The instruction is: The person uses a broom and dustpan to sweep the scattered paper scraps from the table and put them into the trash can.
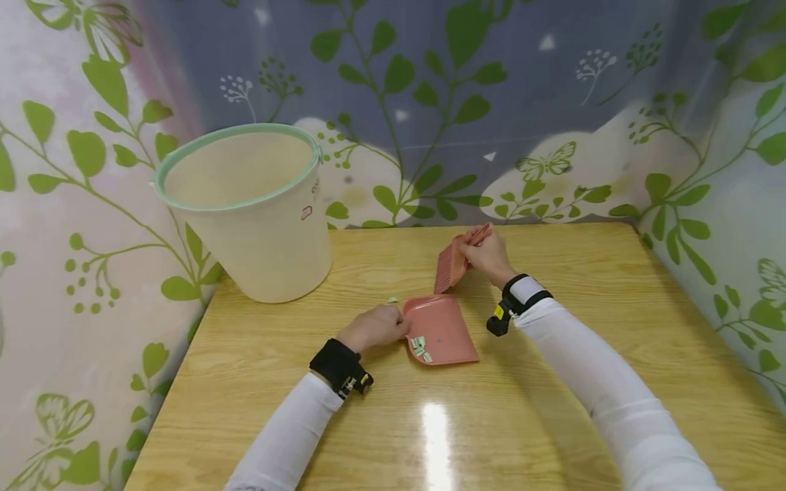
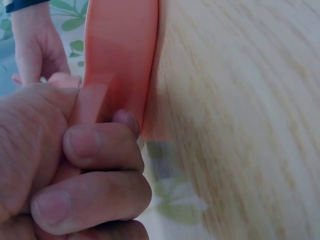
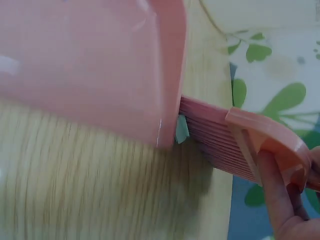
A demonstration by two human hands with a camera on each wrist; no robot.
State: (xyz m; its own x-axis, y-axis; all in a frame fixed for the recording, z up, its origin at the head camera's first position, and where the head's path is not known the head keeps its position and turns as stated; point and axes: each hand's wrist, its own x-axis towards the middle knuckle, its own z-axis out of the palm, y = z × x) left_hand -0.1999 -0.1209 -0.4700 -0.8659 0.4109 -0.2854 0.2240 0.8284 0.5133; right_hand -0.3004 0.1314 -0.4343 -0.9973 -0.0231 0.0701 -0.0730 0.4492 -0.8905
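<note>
The pink dustpan [image 1: 443, 331] lies flat on the wooden table [image 1: 552, 409] in front of me, near the middle, its open mouth turned toward the far edge. A few small paper scraps [image 1: 421, 346] rest inside it near the back wall. My left hand [image 1: 376, 326] is curled around the dustpan's handle at its left side; in the left wrist view my fingers [image 2: 100, 145] wrap the pink plastic tightly, thumb pressed against it. My right hand [image 1: 486, 255] pinches the handle of the small pink brush [image 1: 453, 264], which slants down so its bristles meet the front lip of the dustpan. The right wrist view shows the bristles [image 3: 215, 150] right against the pan's edge, with one pale green scrap [image 3: 181, 130] caught between them and the rim. Another tiny scrap [image 1: 392, 299] sits on the table just beyond my left hand. Further left, at the table's far corner, stands a cream plastic bucket [image 1: 258, 218] with a green rim, tilted a little. Leaf-patterned sheeting [image 1: 552, 102] hangs around the table on all sides.
</note>
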